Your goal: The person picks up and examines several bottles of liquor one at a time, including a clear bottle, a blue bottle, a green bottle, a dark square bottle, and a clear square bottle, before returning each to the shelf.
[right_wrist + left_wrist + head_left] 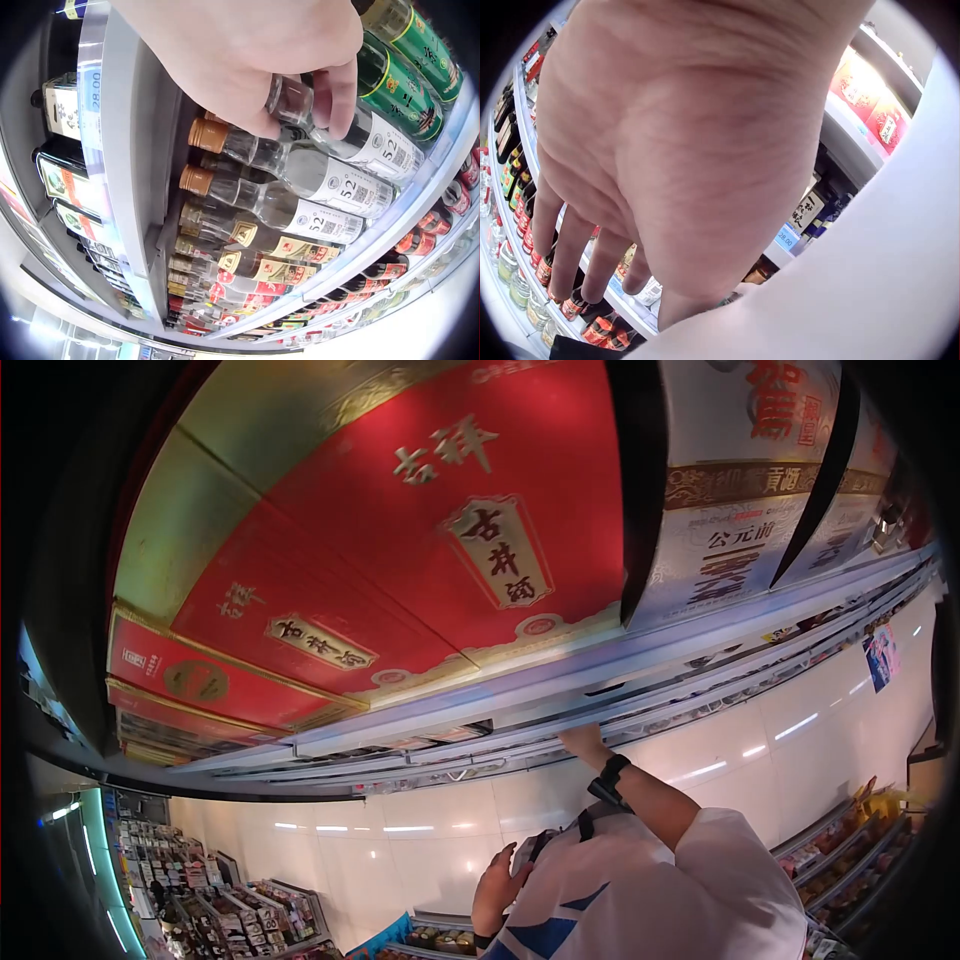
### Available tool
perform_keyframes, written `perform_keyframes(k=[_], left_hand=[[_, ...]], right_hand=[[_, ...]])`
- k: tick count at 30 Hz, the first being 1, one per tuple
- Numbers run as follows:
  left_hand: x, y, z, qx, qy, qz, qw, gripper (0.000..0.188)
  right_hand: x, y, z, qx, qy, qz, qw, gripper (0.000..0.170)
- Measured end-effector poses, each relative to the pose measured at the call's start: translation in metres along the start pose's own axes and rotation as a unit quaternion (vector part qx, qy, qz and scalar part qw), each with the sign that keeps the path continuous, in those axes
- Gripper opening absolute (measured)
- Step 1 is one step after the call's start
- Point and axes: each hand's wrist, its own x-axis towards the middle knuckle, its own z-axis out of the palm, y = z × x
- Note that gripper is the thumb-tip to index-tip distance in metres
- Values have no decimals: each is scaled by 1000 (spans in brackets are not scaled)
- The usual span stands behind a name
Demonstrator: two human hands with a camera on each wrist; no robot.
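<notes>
In the right wrist view my right hand (262, 56) has its fingers curled round the neck of a clear bottle (384, 148) with a white "52" label, among others on a shelf. Two matching bottles (358, 191) with orange caps lean in view beside it. The head view shows my right hand (583, 740) reaching in at the shelf edge, its fingertips hidden. My left hand (497, 888) is near my body in that view, holding nothing. From the left wrist, the left hand (682, 150) appears with its fingers loosely extended.
Large red boxes (440, 530) and white boxes (745, 480) stand on the upper shelf in the head view. Green-labelled bottles (405, 94) are beside the gripped one. Below run rows of red-labelled bottles (416, 238). Display racks (245, 920) stand across the tiled floor (440, 860).
</notes>
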Motion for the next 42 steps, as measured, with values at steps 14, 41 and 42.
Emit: perform_keyframes(k=[14,41,42], left_hand=[[-16,-110,-45,-1,24,20,1000,63],[-19,-303,-131,30,28,23,999,62],[-16,-298,-135,36,23,26,999,60]], right_hand=[[-4,-31,-1,85,130,-31,987,16],[-103,-168,133,155,-50,58,985,45],[-95,-175,132,155,-49,54,985,45]])
